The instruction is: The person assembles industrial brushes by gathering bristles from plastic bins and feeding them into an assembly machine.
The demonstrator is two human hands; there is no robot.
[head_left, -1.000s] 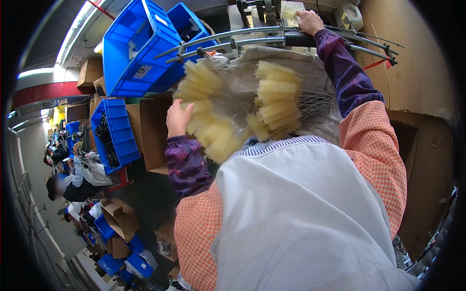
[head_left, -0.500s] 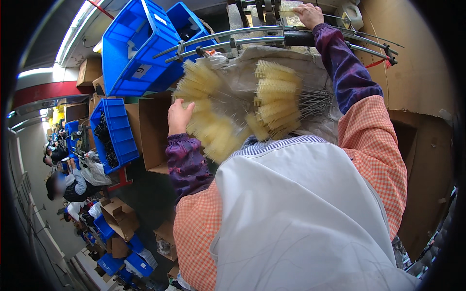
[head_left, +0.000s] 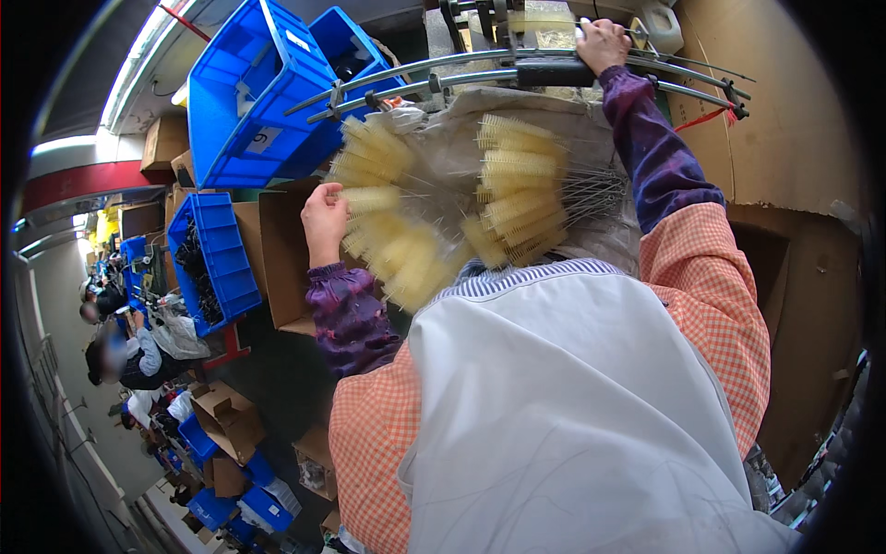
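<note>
Pale yellow bristle brushes with thin wire stems lie in two fanned piles, a left pile and a right pile. At the outer edge of the left pile, my left hand pinches the end of one brush. My right hand is up at the metal machine, fingers curled, just above the curved rails. Another yellow brush lies across the machine beside those fingers; what they grip is hidden.
Two curved metal rails with a black sleeve cross in front of the machine. Blue bins stand at the far left, above a blue crate of dark parts. Cardboard walls the right side. Other people sit far left.
My left hand has moved slightly left and its fingers have closed on a brush end. My right hand has shifted a little, its fingers now more curled at the machine.
</note>
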